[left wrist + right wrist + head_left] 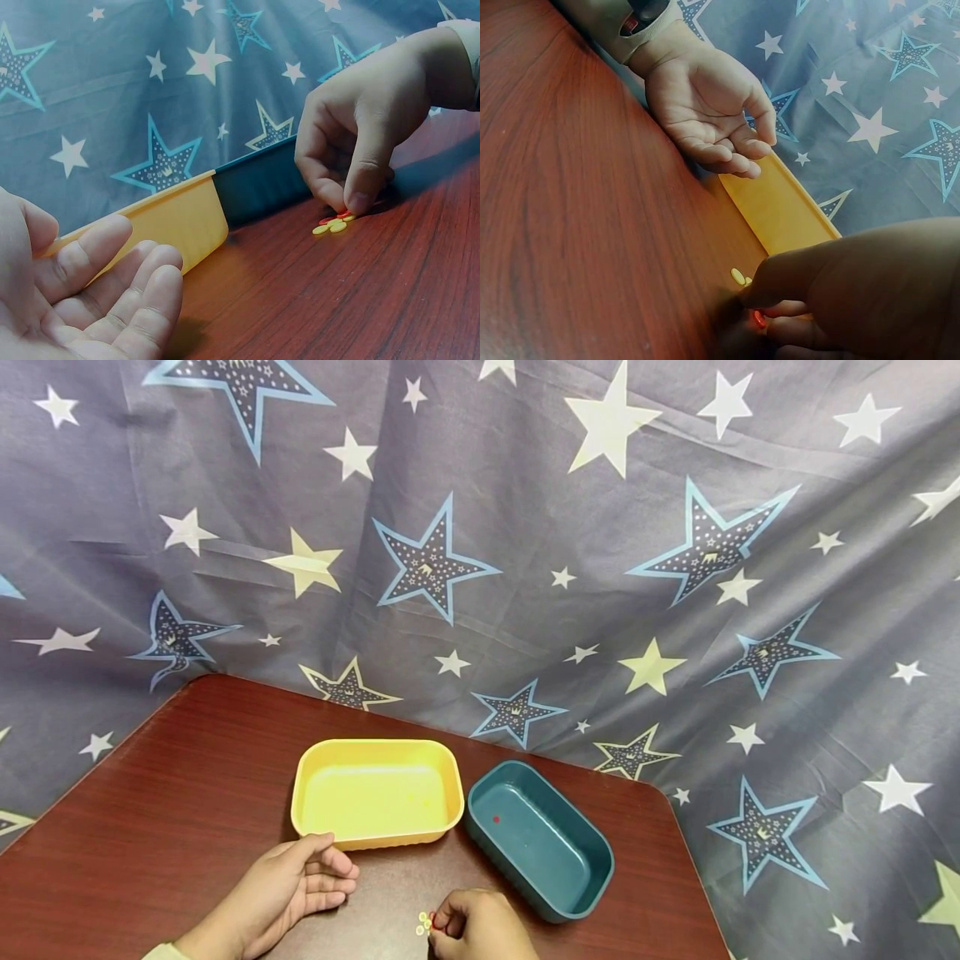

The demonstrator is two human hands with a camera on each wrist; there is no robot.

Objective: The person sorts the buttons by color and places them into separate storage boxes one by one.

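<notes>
My right hand [483, 927] is down at the table, thumb and forefinger pinching at a small red round piece [343, 214], button-like in shape. Right beside those fingertips lie several small yellow round pieces [328, 227], flat on the wood. In the right wrist view, the red piece [760, 319] shows just below the thumb and forefinger. My left hand [300, 889] holds nothing; its palm is turned sideways and its fingers are relaxed, near the front wall of the yellow bin [375, 842].
A dark teal bin [540, 843] stands angled at the yellow bin's right, with one small red piece [496, 819] inside. A few tiny yellow pieces [426, 803] lie in the yellow bin. Behind the reddish-brown table [187, 777] hangs a star-patterned curtain [525, 635].
</notes>
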